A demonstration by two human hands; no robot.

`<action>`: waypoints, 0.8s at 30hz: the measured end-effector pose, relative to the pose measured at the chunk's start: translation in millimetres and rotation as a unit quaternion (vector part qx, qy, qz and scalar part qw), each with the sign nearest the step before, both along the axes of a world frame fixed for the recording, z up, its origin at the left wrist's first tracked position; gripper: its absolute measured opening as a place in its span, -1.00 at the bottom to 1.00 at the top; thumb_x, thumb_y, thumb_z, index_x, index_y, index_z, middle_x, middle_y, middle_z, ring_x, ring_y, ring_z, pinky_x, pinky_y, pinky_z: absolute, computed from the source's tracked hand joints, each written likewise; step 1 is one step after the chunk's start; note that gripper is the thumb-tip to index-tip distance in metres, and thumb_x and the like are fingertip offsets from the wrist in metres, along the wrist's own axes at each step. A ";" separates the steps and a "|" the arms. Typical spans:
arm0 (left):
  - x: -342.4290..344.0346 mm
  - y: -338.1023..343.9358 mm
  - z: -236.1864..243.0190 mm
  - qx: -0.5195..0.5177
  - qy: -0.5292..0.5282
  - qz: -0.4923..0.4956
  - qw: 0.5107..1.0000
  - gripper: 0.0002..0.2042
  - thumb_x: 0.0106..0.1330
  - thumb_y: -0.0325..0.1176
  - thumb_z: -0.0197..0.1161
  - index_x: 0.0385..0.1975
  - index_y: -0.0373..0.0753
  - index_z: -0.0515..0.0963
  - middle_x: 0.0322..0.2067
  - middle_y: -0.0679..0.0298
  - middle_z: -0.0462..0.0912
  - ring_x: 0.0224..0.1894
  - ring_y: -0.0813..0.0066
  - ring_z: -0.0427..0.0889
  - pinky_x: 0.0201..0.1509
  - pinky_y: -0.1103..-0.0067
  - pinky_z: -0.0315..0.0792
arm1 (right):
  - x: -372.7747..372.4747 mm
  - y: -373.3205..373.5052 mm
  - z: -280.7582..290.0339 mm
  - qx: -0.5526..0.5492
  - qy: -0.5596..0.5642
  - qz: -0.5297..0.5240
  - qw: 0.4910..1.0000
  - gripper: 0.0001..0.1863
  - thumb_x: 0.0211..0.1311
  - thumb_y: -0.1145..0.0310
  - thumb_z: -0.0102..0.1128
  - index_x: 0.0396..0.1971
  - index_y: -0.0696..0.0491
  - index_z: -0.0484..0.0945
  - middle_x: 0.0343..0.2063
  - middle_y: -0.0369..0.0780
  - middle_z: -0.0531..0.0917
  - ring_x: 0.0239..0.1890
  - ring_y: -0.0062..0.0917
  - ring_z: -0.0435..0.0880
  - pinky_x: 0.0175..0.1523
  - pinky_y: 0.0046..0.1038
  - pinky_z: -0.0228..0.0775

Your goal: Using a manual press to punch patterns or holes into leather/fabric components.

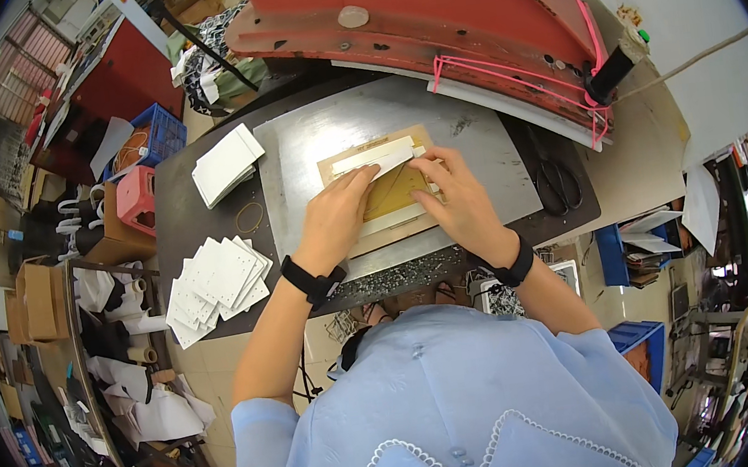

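A flat amber-yellow plate with pale strips along its edges lies on a tan board, on the metal bed of a press. Across its far part is a narrow white card. My left hand has its fingers pressed together at the card's near left edge; its thumb is mostly hidden. My right hand rests at the plate's right side. Its index finger is close to the card's right end, and the thumb is held apart, lower down, by the plate's edge.
The red press head hangs over the far side, with pink cord at its right. Stacked white cards and a fanned pile of punched white cards lie left, near a rubber band. Black scissors lie right. Small scraps line the front edge.
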State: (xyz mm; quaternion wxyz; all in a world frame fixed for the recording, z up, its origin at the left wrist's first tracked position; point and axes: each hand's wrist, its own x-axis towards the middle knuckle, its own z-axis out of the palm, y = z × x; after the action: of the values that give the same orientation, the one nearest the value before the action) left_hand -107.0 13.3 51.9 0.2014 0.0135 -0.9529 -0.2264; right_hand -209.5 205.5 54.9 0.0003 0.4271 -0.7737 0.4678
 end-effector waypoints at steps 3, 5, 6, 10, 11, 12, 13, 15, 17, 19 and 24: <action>4.2 -2.7 3.4 0.039 0.002 0.002 0.999 -0.74 0.38 -0.46 0.13 0.04 -0.17 0.54 -0.14 0.06 0.68 -0.14 0.06 0.67 -0.11 0.35 0.56 | -4.8 -10.5 -6.0 -0.063 -0.060 -0.001 0.996 -0.74 0.23 0.49 0.24 -0.07 0.10 0.54 0.09 -0.15 0.43 -0.13 -0.32 0.61 -0.07 -0.40 0.49; 9.6 -3.7 5.7 0.081 -0.012 0.013 0.997 -0.73 0.41 -0.46 0.12 0.07 -0.17 0.55 -0.13 0.04 0.68 -0.13 0.05 0.67 -0.09 0.38 0.55 | -3.3 -21.9 0.7 -0.166 -0.067 -0.014 0.984 -0.74 0.23 0.51 0.24 -0.07 0.11 0.53 0.02 -0.15 0.50 -0.17 -0.33 0.63 -0.10 -0.42 0.49; 13.6 -4.1 7.9 0.108 -0.029 0.020 0.994 -0.73 0.42 -0.47 0.10 0.08 -0.18 0.54 -0.10 0.03 0.67 -0.11 0.06 0.67 -0.07 0.40 0.55 | -5.3 -23.5 0.3 -0.137 -0.061 0.001 0.989 -0.76 0.23 0.52 0.23 -0.09 0.12 0.54 -0.04 -0.15 0.54 -0.19 -0.35 0.64 -0.10 -0.43 0.49; 38.4 -13.1 18.3 0.104 0.073 0.039 0.991 -0.71 0.43 -0.52 0.07 0.10 -0.23 0.55 -0.01 0.02 0.65 -0.02 0.09 0.67 0.04 0.45 0.53 | -13.1 -19.9 -3.5 -0.065 -0.020 0.035 0.997 -0.84 0.23 0.53 0.23 -0.19 0.17 0.57 -0.26 -0.16 0.64 -0.27 -0.39 0.66 -0.12 -0.46 0.50; 49.8 -19.0 15.6 0.104 0.096 0.074 0.987 -0.66 0.35 -0.57 0.11 0.11 -0.20 0.53 0.02 0.06 0.64 0.02 0.11 0.65 0.06 0.40 0.54 | -13.9 -18.8 -4.0 -0.058 -0.007 0.036 0.998 -0.86 0.23 0.53 0.24 -0.22 0.18 0.57 -0.31 -0.16 0.65 -0.28 -0.40 0.67 -0.12 -0.47 0.50; 61.1 -26.4 22.1 0.099 0.137 0.078 0.982 -0.63 0.32 -0.63 0.10 0.12 -0.25 0.52 0.04 0.06 0.64 0.07 0.11 0.63 0.13 0.40 0.50 | -14.5 -15.5 -4.6 -0.059 -0.041 0.034 0.997 -0.87 0.23 0.53 0.24 -0.23 0.19 0.58 -0.30 -0.17 0.65 -0.27 -0.44 0.67 -0.11 -0.48 0.50; 78.5 -33.4 26.5 0.057 0.146 0.118 0.981 -0.60 0.29 -0.68 0.09 0.13 -0.30 0.52 0.07 0.04 0.62 0.11 0.10 0.61 0.18 0.39 0.48 | -14.0 -11.1 -4.3 -0.063 -0.077 0.032 0.995 -0.89 0.24 0.53 0.25 -0.25 0.19 0.59 -0.29 -0.18 0.66 -0.26 -0.47 0.67 -0.10 -0.50 0.49; 111.3 -47.5 30.1 -0.027 0.140 0.195 0.970 -0.57 0.24 -0.71 0.08 0.13 -0.30 0.52 0.09 -0.01 0.60 0.11 0.05 0.61 0.19 0.37 0.47 | -12.8 1.7 -2.8 -0.086 -0.127 0.015 0.988 -0.90 0.25 0.53 0.26 -0.26 0.20 0.61 -0.28 -0.21 0.67 -0.25 -0.53 0.66 -0.09 -0.53 0.49; 152.5 -66.7 12.9 -0.124 0.033 0.265 0.956 -0.57 0.27 -0.63 0.13 0.17 -0.30 0.48 0.12 -0.01 0.56 0.20 0.01 0.52 0.25 0.32 0.40 | -12.2 20.6 4.4 -0.127 -0.155 -0.008 0.980 -0.90 0.26 0.54 0.26 -0.24 0.19 0.62 -0.27 -0.25 0.68 -0.24 -0.59 0.64 -0.07 -0.57 0.48; 188.2 -79.1 -9.1 -0.157 -0.074 0.298 0.939 -0.57 0.29 -0.50 0.21 0.19 -0.31 0.45 0.20 -0.06 0.47 0.29 -0.05 0.39 0.32 0.27 0.31 | -13.3 47.2 19.2 -0.120 -0.198 -0.041 0.972 -0.89 0.26 0.57 0.25 -0.23 0.20 0.62 -0.27 -0.30 0.67 -0.22 -0.65 0.61 -0.05 -0.60 0.47; 184.3 -95.0 7.6 -0.051 -0.093 0.255 0.961 -0.49 0.26 -0.29 0.34 0.19 -0.32 0.44 0.33 -0.14 0.27 0.40 -0.15 0.19 0.41 0.19 0.16 | -29.3 136.9 42.6 -0.141 -0.229 -0.104 0.958 -0.88 0.26 0.55 0.24 -0.22 0.16 0.58 -0.34 -0.30 0.62 -0.37 -0.68 0.54 -0.22 -0.61 0.39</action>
State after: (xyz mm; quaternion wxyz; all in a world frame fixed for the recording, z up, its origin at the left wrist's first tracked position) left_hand 77.2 -81.7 59.5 0.1635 0.2663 -0.9428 -0.1161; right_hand -238.8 342.4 97.5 -0.0679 0.2214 -0.7197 0.6545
